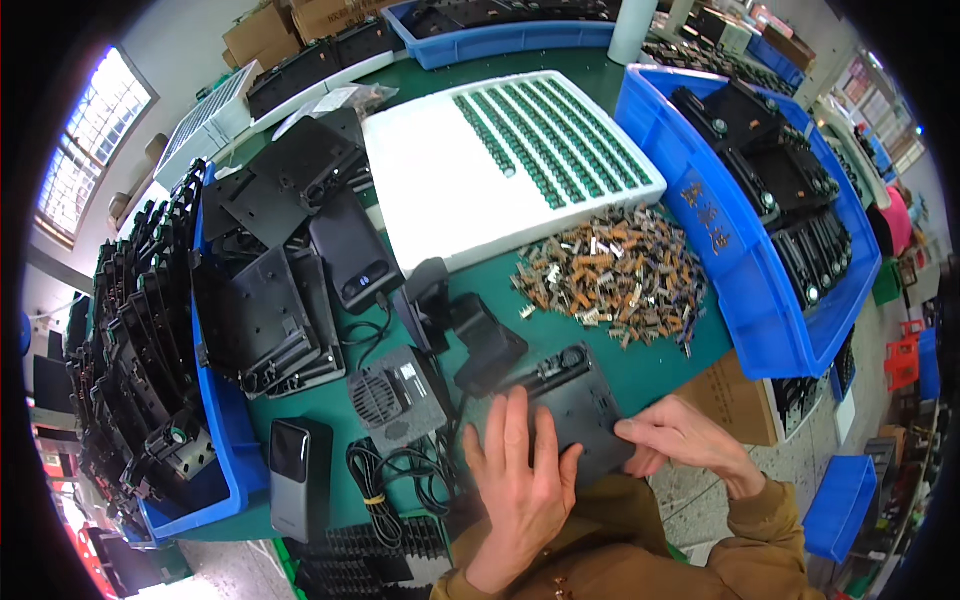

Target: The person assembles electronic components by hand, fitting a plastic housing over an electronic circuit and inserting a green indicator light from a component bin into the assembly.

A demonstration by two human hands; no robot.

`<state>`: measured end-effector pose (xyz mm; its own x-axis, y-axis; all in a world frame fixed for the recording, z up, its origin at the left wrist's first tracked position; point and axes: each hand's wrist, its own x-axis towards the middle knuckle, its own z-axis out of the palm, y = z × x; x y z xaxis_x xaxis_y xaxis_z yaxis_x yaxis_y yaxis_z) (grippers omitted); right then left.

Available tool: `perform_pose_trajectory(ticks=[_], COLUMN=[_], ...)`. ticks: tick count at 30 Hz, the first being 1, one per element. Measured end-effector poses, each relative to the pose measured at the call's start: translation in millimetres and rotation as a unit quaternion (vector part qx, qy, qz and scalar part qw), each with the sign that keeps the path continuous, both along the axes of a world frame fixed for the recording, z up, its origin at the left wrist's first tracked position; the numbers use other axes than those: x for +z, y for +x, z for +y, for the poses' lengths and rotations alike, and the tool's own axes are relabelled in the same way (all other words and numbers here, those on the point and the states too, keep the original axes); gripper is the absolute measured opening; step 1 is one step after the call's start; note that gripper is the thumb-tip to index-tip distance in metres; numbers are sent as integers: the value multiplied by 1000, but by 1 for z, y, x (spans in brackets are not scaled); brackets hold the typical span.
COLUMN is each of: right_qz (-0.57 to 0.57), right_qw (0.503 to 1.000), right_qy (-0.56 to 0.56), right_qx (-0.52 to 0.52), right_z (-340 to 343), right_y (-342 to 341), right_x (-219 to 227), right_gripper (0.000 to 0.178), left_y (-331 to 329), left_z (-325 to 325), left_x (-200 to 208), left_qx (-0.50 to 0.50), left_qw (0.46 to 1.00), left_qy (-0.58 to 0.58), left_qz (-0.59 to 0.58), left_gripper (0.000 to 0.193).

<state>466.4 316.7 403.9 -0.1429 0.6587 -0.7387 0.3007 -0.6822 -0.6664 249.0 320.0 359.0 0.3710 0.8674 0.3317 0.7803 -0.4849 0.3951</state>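
Observation:
A flat black plastic housing panel (pixel 592 400), with a raised strip along its far edge, lies tilted at the near edge of the table. My left hand (pixel 518 470) rests on its left part, fingers stretched out and slightly spread. At the panel's right edge, my right hand (pixel 688 436) pinches it between thumb and curled fingers. Just beyond the panel sits a black angled stand (pixel 478 335). Left of my left hand are a dark square device with a round grille (pixel 400 396) and a coiled black cable (pixel 378 495) with a yellow tie.
A pile of small brown and metallic parts (pixel 615 275) lies before a white foam tray (pixel 420 190) holding rows of green components. Blue bins of black housings stand right (pixel 728 240) and left (pixel 228 440). Two power banks (pixel 300 485) and stacked black panels (pixel 265 310) occupy the left side.

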Motion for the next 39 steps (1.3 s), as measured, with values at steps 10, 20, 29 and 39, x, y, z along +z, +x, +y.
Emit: perform_pose_trajectory(ticks=[10,20,29,39], right_qz=[-228,-400,-417,-35], right_qw=[750,702,708,876], right_qy=[616,564,521,480], right_qx=[73,171,231,10], right_z=[196,287,297,157], right_y=[-18,-18,-20,-28], right_x=[33,-2,3,48], right_gripper=[15,13,11,23], left_y=[7,3,6,8], left_z=[1,0,-2,2], left_x=[0,-6,-6,-5], left_qx=[10,14,15,19], left_qw=[1000,1000,1000,1000], left_qy=[-4,12,5,4], left_qz=[-13,-1,2,12], left_gripper=[46,48,48,51])
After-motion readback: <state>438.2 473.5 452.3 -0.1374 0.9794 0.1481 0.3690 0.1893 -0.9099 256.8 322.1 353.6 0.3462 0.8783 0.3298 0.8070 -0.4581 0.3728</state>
